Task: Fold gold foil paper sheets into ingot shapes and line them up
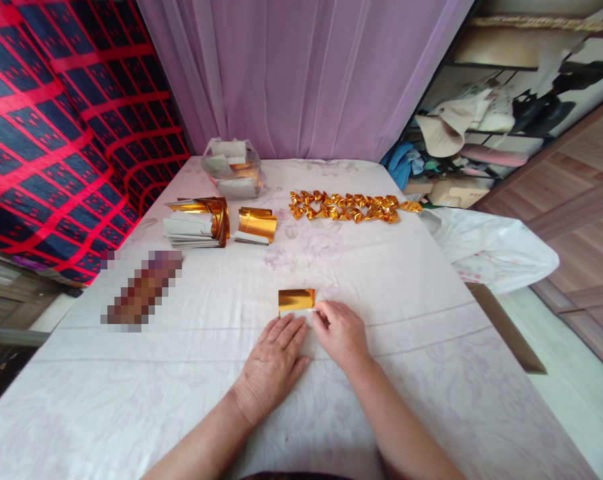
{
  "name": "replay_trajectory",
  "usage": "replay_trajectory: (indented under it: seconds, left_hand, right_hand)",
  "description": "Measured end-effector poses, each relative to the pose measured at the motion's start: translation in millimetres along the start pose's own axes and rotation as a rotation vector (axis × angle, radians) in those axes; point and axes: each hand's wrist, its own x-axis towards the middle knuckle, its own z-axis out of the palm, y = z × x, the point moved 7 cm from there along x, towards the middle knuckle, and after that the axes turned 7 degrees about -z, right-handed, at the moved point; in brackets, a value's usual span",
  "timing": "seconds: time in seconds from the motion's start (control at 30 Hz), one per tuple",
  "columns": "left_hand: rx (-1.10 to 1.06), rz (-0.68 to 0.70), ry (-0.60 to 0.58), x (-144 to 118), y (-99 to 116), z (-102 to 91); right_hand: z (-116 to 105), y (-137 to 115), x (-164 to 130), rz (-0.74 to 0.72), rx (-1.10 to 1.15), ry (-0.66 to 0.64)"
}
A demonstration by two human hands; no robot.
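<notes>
lilac curtain (301, 73) behind the table (431, 280) — red-and-navy checked blanket (56, 133) at left, cluttered shelves (506, 113) and wood-plank floor (586, 193) at right.

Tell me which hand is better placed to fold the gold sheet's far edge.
Right, probably. The right hand has fingertips at the gold sheet's near right corner; the left hand lies flat just below it, pressing the paper down.

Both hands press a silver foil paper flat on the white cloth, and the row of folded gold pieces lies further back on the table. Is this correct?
Not quite: the head view shows the foil paper is gold, not silver. The left hand and right hand do press it on the white cloth, with the row of folded gold pieces further back.
</notes>
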Motion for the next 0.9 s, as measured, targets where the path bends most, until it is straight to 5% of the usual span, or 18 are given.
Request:
replay_trajectory:
  seconds: [0.9]
  left_hand:
    - [-0.03, -0.019, 0.024, 2.1, -2.6, 2.1]
  right_hand:
    - [2.6, 2.8, -1.4, -0.011, 0.028, 0.02]
